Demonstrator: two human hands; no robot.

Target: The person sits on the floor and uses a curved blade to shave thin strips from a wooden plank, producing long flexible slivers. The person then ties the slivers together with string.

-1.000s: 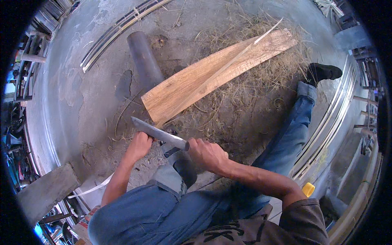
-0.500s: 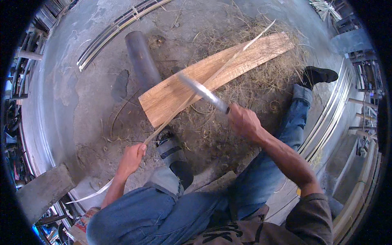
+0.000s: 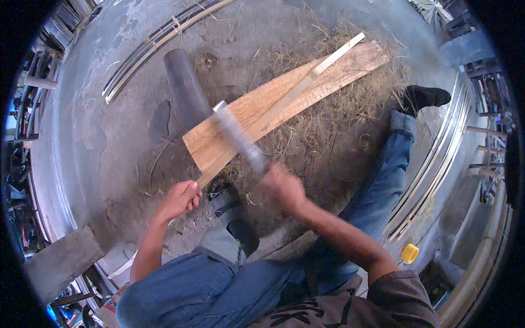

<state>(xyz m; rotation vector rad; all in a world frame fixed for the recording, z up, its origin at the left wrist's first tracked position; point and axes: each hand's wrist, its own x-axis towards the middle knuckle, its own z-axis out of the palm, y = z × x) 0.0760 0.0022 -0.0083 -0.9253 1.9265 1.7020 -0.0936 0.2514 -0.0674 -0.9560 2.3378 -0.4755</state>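
Observation:
A long wooden board (image 3: 254, 106) slants across the ground in front of me, its near end at the lower left. Along it lies a pale, flat strip that looks like bamboo (image 3: 298, 90), reaching past the board's far end. My left hand (image 3: 178, 201) is closed on the strip's near end, thumb on top. In my right hand (image 3: 283, 188) is a knife, gripped by its handle. Its broad metal blade (image 3: 240, 136) is smeared by motion and crosses over the strip and board. Whether the edge touches the strip I cannot tell.
A dark cylinder (image 3: 188, 87) lies against the board's left end. Thin curled shavings (image 3: 333, 120) cover the ground around the board. Long strips lie at the upper left (image 3: 158, 41) and right (image 3: 437, 158). A yellow cup-like object (image 3: 409, 253) sits by my right elbow.
My right hand and the knife have swept left and toward me along the strip. The strip has turned to show its broad face, and its near end has drawn in. My left hand stays nearly in place.

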